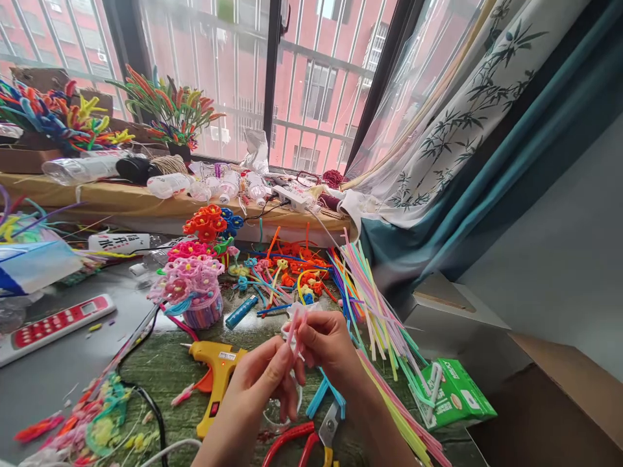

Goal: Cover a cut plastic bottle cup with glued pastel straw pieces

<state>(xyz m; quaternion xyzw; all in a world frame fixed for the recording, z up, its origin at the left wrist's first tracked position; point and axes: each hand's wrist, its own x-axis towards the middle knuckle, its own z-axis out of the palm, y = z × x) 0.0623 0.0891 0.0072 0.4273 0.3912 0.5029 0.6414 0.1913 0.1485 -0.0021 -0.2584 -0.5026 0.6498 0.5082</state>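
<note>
Close together over the middle of the table, my left hand [267,375] and my right hand [327,340] both pinch a pink pipe cleaner [292,327]. Its upper end sticks up between my fingertips. Behind and below my fingers is a clear round plastic piece [276,412], partly hidden. A yellow hot glue gun [219,370] lies just left of my left hand. Under my wrists are red-handled scissors [316,433] and some blue pipe cleaner pieces [325,394]. Beyond my hands stands a striped pot of pink pipe-cleaner flowers [204,308].
Long pipe cleaners [374,298] lie in a bundle on the right, near a green box [452,392]. A teal lighter [242,312] and orange pieces [296,256] lie farther back. On the left are a red-and-white remote [61,324] and a black cable [154,408]. Plastic bottles [168,185] line the sill.
</note>
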